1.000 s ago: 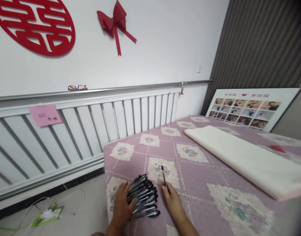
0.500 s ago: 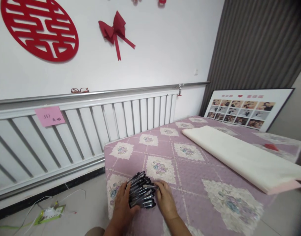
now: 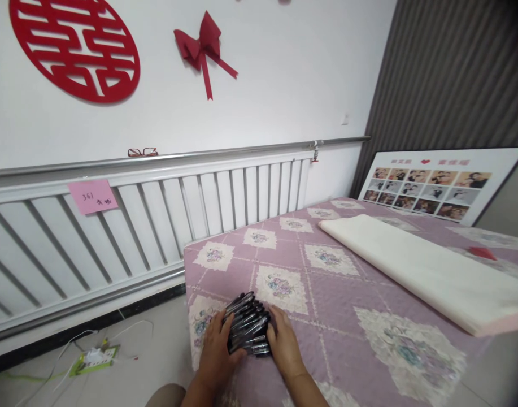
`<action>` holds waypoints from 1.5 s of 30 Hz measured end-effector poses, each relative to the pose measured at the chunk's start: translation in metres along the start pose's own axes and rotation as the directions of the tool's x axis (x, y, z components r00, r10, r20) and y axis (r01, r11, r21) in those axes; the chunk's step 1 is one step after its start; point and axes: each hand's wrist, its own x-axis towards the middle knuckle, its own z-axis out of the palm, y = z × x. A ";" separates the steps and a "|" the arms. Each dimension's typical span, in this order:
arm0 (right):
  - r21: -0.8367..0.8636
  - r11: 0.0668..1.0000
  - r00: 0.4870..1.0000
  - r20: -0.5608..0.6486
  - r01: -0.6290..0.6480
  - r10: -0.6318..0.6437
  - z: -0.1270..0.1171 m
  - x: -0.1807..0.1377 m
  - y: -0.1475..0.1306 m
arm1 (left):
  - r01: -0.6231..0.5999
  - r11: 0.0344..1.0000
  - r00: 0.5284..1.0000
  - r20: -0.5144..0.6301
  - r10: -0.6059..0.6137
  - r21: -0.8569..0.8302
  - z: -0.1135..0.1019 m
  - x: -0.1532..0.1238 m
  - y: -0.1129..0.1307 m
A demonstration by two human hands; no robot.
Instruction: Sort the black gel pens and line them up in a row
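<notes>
A pile of black pens [image 3: 248, 323] with clear barrels lies near the left front corner of the table. My left hand [image 3: 217, 346] curls round the left ends of the pens, its thumb along the near side. On the other side, my right hand [image 3: 284, 342] is cupped against their right ends, fingers bent and close together. Between them the two hands hold the pens in a rough bundle, most pointing the same way. The pens' left tips are hidden under my left fingers.
A purple floral tablecloth [image 3: 339, 308] covers the table. A folded cream sheet [image 3: 411, 265] lies to the right, with a red piece [image 3: 482, 252] beyond it. A white radiator [image 3: 165, 220] runs along the wall. Cables and a green packet [image 3: 93, 360] are on the floor.
My right hand had a single pen pinched above the pile; now that pen lies among the others and the hand presses against the pile's right side. The view has shifted slightly.
</notes>
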 end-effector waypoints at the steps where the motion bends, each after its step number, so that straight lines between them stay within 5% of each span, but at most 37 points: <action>1: -0.003 1.000 1.000 0.024 0.002 -0.002 -0.002 0.000 -0.001 | 0.004 1.000 1.000 0.000 -0.004 0.006 0.000 0.000 0.000; 8: -0.016 0.998 0.987 0.150 0.065 -0.061 -0.008 -0.002 -0.010 | -0.133 0.985 0.991 0.023 0.131 0.113 -0.003 -0.004 0.005; 13: -0.032 0.999 0.996 0.085 0.007 -0.005 -0.005 -0.001 -0.008 | -0.098 0.983 0.995 0.045 0.092 0.156 -0.001 -0.005 0.008; 19: -0.055 0.998 0.986 0.163 0.022 -0.013 -0.003 -0.001 -0.005 | -0.087 0.981 0.996 0.025 0.084 0.176 0.001 -0.004 0.006; 23: -0.146 0.985 0.987 0.122 -0.089 0.108 -0.001 0.003 -0.009 | -0.087 0.980 0.996 0.030 0.083 0.180 0.001 -0.003 0.006; 28: -0.230 0.958 0.943 0.241 -0.174 0.229 0.005 0.006 -0.015 | -0.066 0.982 0.997 0.040 0.059 0.179 0.004 -0.002 0.006; 32: -0.191 0.973 0.931 0.314 -0.129 0.185 0.003 0.006 -0.012 | -0.073 0.984 0.997 0.045 0.066 0.163 0.003 -0.002 0.007; 45: 0.119 0.983 0.956 0.274 -0.143 0.106 0.025 0.043 -0.016 | -0.061 0.989 0.996 0.079 0.051 0.134 0.002 0.000 0.007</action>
